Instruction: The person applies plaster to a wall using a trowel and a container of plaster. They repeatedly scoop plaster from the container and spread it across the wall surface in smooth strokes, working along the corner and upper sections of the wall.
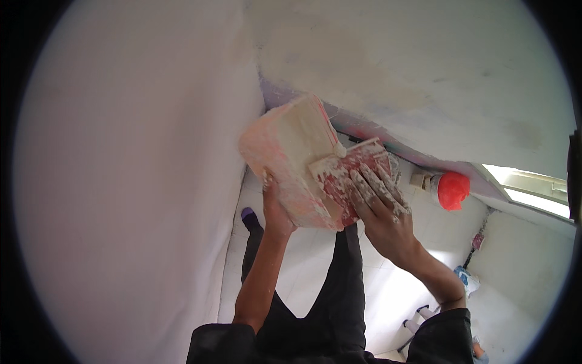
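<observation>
Nearest to me is a box-shaped tub (273, 151), tilted, its sides rough with pinkish-white residue and streaked red along one edge. An off-white, smooth-looking paste or lining shows along its upper side; I cannot tell which. The tub is raised in front of me, above the tiled floor (303, 252), near the wall corner. My left hand (279, 212) grasps its lower left side; most of those fingers are hidden. My right hand (385, 212) grasps a flat, red, straight-edged spreader (336, 176), heavily smeared white, touching the tub's right edge. Its fingers are caked with the same white matter and laid across the spreader; the thumb is hidden. The left wall (121, 158) is pale and even; the facing wall (424, 73) is patchy and stained. A crumpled red item (453, 191) sits beyond the spreader. Small objects at lower right are too indistinct to identify. My dark sleeves (221, 343) are cut off below.
</observation>
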Demonstrator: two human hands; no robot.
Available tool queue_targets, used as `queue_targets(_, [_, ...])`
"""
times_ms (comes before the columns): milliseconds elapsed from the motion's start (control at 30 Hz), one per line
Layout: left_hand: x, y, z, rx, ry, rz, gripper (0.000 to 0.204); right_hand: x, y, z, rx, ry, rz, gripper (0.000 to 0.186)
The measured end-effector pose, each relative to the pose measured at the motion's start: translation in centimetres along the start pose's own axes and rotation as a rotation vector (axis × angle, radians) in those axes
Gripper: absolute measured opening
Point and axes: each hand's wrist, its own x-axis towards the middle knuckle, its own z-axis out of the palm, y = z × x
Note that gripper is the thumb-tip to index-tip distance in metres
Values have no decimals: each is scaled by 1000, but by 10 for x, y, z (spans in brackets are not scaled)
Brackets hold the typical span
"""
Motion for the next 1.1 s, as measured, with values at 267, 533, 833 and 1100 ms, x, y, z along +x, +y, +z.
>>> queue_targets(267, [-8, -75, 35, -75, 172, 95, 59, 27, 93, 17, -15, 219, -159, 41])
queue_targets(533, [-37, -129, -42, -399, 205, 132, 59, 39, 104, 74, 408, 494, -11, 33])
queue_targets(833, [-56, -89, -180, -147, 288, 134, 69, 174, 91, 150, 1129, 735, 354, 16])
queue_targets(1100, [-74, -79, -237, -118, 363, 52, 65, 152, 109, 158, 982, 988, 487, 18])
